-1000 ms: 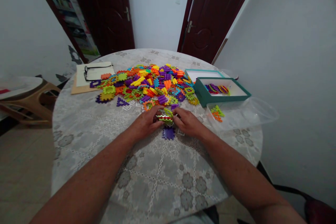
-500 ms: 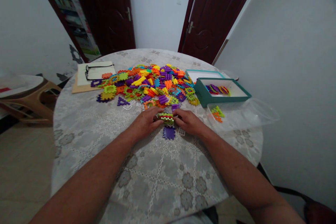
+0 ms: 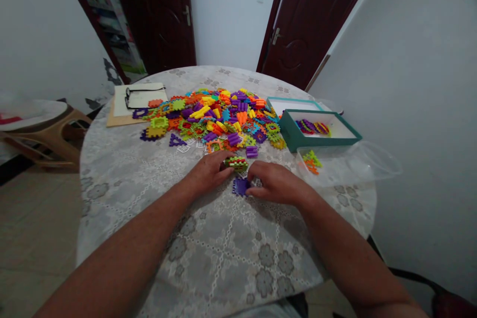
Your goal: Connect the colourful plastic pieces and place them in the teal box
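My left hand (image 3: 210,171) is closed around the left end of a small stack of green and red toothed building tiles (image 3: 237,163) at the near edge of the pile. My right hand (image 3: 278,182) has its thumb and forefinger closed at the right edge of a purple square toothed tile (image 3: 240,186), which lies flat on the tablecloth just in front of the stack. A white lattice piece (image 3: 258,182) is partly covered by the right hand. Beyond both hands spreads a big heap of colourful plastic pieces (image 3: 223,117); a purple ribbed piece (image 3: 252,151) lies nearest.
Right of the heap stand a teal box (image 3: 320,131) with toothed pieces inside and a clear plastic tray (image 3: 346,169) with green and orange pieces. Glasses (image 3: 145,90) rest on a notebook (image 3: 119,104) at the far left. A patterned cloth covers the round table (image 3: 223,258).
My right hand has let go of the stack and come nearer to me, onto the purple square tile. The left hand keeps hold of the stack. The view has shifted slightly.
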`<state>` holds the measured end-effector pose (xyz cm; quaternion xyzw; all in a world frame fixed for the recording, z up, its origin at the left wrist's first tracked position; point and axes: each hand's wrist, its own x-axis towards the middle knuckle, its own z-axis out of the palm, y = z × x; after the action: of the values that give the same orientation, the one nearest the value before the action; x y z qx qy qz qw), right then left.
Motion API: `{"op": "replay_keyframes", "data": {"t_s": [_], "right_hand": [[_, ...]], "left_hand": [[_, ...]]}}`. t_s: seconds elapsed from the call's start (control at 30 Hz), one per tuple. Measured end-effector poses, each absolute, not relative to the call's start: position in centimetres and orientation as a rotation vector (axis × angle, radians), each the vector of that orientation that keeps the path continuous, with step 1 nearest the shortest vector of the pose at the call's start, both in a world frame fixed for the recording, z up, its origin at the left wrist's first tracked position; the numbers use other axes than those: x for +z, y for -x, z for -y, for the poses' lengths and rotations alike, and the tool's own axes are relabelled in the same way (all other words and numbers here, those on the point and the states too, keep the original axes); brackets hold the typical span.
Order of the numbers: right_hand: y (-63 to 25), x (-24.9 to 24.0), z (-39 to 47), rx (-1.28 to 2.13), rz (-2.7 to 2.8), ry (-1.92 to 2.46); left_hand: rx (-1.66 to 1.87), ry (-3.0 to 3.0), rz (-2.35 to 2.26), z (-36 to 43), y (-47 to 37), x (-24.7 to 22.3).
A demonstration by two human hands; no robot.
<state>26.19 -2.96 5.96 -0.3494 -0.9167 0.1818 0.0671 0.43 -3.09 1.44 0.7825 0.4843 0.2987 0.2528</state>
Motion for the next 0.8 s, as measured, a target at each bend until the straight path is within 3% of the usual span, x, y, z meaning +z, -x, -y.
{"op": "replay_keyframes", "data": {"t_s": [0.37, 0.6, 0.8], "right_hand": [[-24.5, 4.9, 4.1, 0.418, 2.877, 1.056], [-27.2, 7.1, 2.3, 0.994, 2.577, 0.798], [-28.9, 6.3, 0.0, 1.176, 2.141, 1.072]], "left_hand": [[0.842, -2.136, -1.423, 2.9, -0.2, 1.6], [0.848, -2.102, -1.417, 3.0, 0.0, 1.6], [0.772, -2.101, -1.231, 3.4, -0.7, 1.2]]}}
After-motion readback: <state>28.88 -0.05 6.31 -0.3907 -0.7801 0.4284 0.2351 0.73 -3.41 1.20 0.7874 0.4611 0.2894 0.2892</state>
